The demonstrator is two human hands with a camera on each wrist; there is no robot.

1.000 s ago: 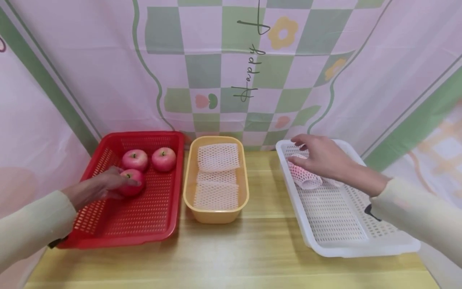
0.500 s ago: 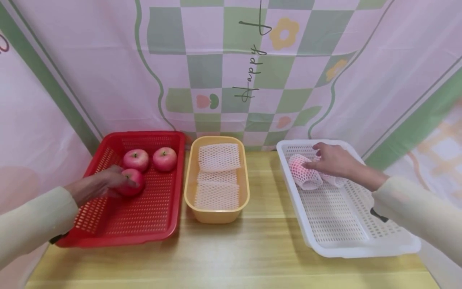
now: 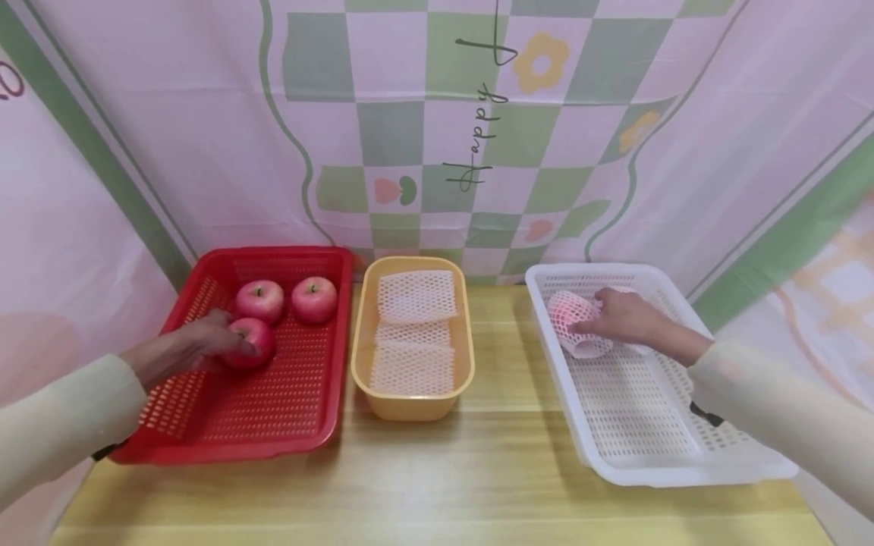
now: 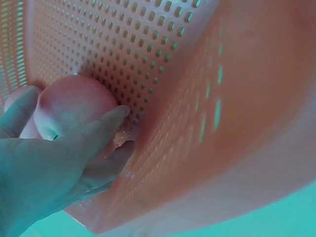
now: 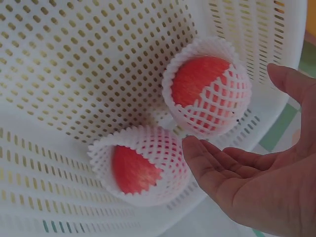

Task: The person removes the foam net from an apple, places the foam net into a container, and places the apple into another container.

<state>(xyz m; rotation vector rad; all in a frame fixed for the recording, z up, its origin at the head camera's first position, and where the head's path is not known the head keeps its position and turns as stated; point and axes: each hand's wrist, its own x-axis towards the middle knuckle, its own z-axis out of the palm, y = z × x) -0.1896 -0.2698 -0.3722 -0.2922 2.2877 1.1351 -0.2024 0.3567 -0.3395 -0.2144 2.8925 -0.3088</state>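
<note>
In the head view, my left hand (image 3: 194, 343) holds a red apple (image 3: 254, 341) low in the red basket (image 3: 273, 409), thumb on one side and fingers on the other. Two more apples, one at the middle back (image 3: 260, 301) and one further right (image 3: 314, 299), lie behind it. My right hand (image 3: 628, 317) is over the white basket (image 3: 635, 409) with thumb and fingers apart. Two apples in white foam nets are there; in the right wrist view, fingertips are right at the lower netted apple (image 5: 143, 165), while the upper netted apple (image 5: 207, 89) lies beyond the thumb-finger gap.
Between the baskets stands a yellow bin (image 3: 413, 412) with several flat white foam nets (image 3: 413, 371) inside. All three containers stand on a wooden table (image 3: 437, 478). A patterned curtain (image 3: 389, 136) hangs right behind them.
My right hand has come down and slightly right, from above the left netted apple to between the two. My left hand stays at the same apple, which has hardly moved.
</note>
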